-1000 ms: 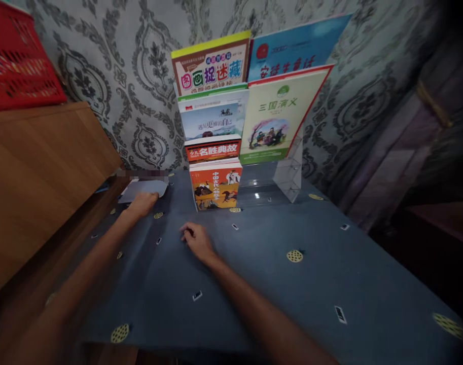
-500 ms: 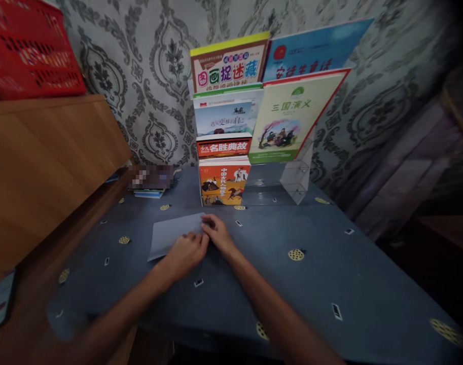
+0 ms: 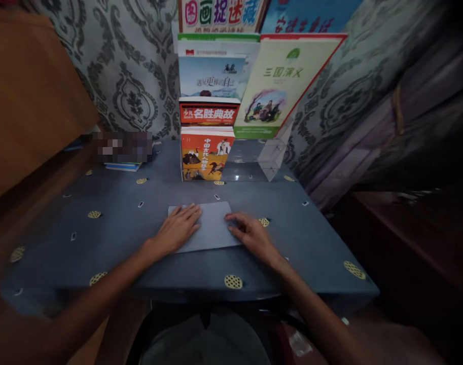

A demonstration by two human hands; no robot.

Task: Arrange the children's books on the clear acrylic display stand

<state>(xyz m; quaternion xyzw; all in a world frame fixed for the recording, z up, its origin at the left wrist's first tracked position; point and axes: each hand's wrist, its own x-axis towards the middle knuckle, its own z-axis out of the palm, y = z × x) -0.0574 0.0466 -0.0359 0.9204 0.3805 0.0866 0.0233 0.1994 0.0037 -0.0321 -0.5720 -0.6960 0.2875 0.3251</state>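
A pale grey, flat, thin rectangular piece (image 3: 212,223) with rounded corners lies on the tablecloth in front of me. Whether it is a sheet or a thin booklet, I cannot tell. My left hand (image 3: 180,225) rests flat over its left part, fingers stretched out and covering that edge. At its right edge is my right hand (image 3: 250,232), fingers bent and thumb and forefinger apart, touching the border without a visible grip.
A clear stand (image 3: 273,157) at the back holds several books, among them an orange book (image 3: 207,152) and a green-covered book (image 3: 280,86). A book stack (image 3: 122,166), partly blurred out, lies back left. A wooden cabinet (image 3: 29,96) flanks the left side; a curtain (image 3: 362,126) hangs right.
The view has tilted down. My hands, close together at the piece's right end before, are now apart on its two sides. The left hand has opened flat, and the piece lies flatter.
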